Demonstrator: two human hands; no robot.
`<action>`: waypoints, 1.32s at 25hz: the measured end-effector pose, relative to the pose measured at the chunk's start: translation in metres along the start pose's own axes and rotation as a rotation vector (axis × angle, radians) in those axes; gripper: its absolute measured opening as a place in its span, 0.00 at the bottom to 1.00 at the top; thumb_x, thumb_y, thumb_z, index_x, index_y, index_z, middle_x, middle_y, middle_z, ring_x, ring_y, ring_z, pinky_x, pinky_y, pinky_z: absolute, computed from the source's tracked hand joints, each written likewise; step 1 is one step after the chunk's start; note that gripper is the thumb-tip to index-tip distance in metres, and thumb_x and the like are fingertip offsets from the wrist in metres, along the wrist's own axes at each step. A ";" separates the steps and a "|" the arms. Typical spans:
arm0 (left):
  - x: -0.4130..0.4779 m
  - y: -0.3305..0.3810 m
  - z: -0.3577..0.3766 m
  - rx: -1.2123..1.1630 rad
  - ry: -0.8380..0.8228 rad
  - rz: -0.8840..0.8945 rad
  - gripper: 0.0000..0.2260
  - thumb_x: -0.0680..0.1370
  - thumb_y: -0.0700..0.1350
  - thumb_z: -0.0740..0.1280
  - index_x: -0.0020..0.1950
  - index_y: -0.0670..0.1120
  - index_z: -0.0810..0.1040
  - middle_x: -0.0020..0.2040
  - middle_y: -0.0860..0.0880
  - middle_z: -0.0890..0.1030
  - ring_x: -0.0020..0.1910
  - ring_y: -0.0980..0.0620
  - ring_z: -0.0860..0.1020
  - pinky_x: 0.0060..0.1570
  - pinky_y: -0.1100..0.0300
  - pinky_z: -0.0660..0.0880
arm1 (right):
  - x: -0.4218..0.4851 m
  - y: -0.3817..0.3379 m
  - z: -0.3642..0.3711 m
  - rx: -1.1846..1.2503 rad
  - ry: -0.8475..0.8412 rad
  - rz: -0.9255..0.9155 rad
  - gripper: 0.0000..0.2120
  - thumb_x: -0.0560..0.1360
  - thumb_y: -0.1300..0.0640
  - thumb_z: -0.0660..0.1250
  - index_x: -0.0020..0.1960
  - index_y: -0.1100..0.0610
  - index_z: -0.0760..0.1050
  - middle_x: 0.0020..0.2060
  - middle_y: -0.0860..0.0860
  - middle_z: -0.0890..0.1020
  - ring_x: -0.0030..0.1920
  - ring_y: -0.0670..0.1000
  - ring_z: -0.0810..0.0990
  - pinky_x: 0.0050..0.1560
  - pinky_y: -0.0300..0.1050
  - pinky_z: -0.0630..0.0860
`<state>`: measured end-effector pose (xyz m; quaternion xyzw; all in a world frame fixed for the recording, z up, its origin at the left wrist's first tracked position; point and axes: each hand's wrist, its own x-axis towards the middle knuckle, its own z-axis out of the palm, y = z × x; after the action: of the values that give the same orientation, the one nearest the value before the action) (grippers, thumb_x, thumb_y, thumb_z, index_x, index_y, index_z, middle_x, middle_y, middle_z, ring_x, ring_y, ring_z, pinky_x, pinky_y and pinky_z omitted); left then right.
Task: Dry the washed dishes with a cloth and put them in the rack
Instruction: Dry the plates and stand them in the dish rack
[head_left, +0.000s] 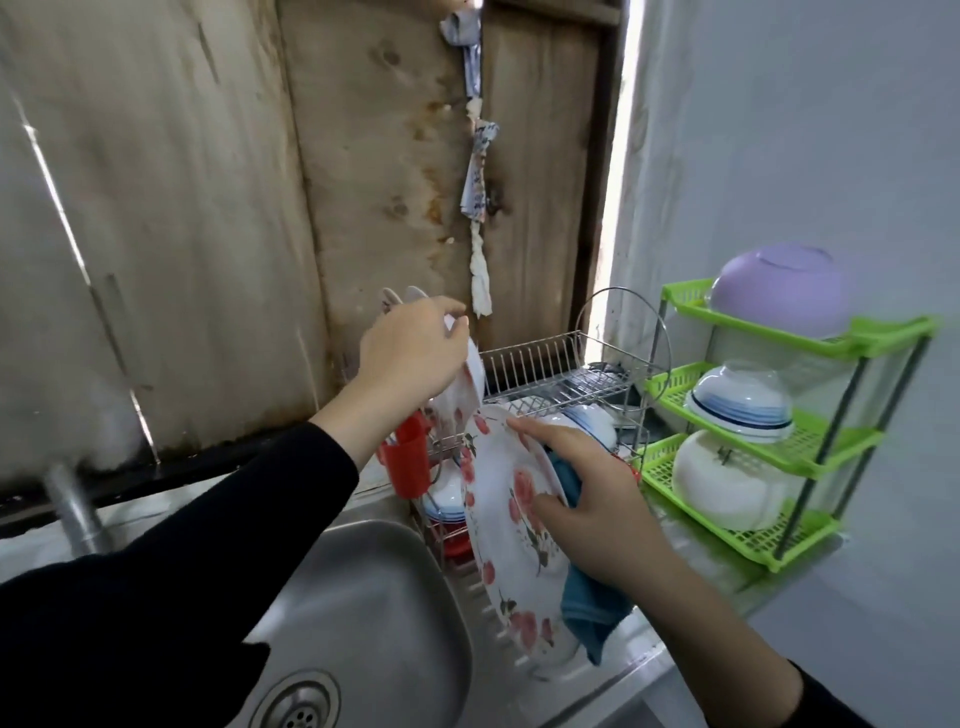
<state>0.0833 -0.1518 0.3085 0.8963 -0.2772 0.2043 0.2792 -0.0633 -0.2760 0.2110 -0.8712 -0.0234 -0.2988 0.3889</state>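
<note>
- Left hand (410, 348) is raised at the far left end of the wire dish rack (561, 374), fingers pinched on the top rim of a small white plate (467, 387). That plate stands on edge, nearly upright, its face turned toward the right; judged: it is being lowered into or steadied in an upper-tier slot, where upright storage lets it drain and saves room.
- Right hand (587, 499) grips a large floral plate (511, 512) by its right rim, thumb on the face, fingers behind. A blue cloth (587, 608) is bunched between palm and plate back and hangs below the hand; judged: kept there so wiping and carrying need one hand only.
- Floral plate is tilted on edge in the air just above the desk's ribbed drainboard, right of the steel sink (363, 623) and near the rack's lower tier. Its long axis runs from far-left (top rim near the rack) to near-right (bottom rim toward the camera); the patterned face points left, toward the sink.
- A red utensil cup (405, 462) hangs on the rack's left end; bowls sit upside down in the lower tier.
- Green plastic shelf (779, 415) at right carries three upturned bowls, well apart from both hands.
- Judged: floral plate not yet racked.
</note>
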 end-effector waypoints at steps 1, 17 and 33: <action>0.009 -0.001 0.006 0.060 0.024 0.067 0.17 0.81 0.50 0.58 0.69 0.55 0.73 0.58 0.48 0.80 0.60 0.45 0.74 0.55 0.51 0.72 | 0.002 0.004 -0.002 -0.030 0.012 0.015 0.34 0.71 0.70 0.66 0.62 0.34 0.67 0.57 0.32 0.72 0.56 0.24 0.68 0.54 0.17 0.60; 0.050 -0.054 0.065 0.337 -0.004 0.211 0.29 0.80 0.60 0.55 0.79 0.51 0.56 0.80 0.49 0.50 0.78 0.50 0.48 0.75 0.51 0.44 | 0.113 0.008 -0.026 -0.138 0.367 -0.191 0.32 0.73 0.66 0.65 0.69 0.39 0.67 0.61 0.49 0.72 0.62 0.54 0.72 0.63 0.54 0.72; 0.055 -0.067 0.071 0.421 0.025 0.267 0.38 0.72 0.69 0.37 0.79 0.55 0.54 0.80 0.48 0.52 0.78 0.49 0.53 0.75 0.50 0.51 | 0.178 0.108 0.032 -0.061 0.379 -0.345 0.33 0.70 0.67 0.62 0.72 0.46 0.64 0.66 0.51 0.70 0.65 0.55 0.71 0.63 0.61 0.72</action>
<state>0.1811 -0.1696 0.2572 0.8877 -0.3410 0.3034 0.0605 0.1282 -0.3633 0.2182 -0.7941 -0.0892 -0.5192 0.3031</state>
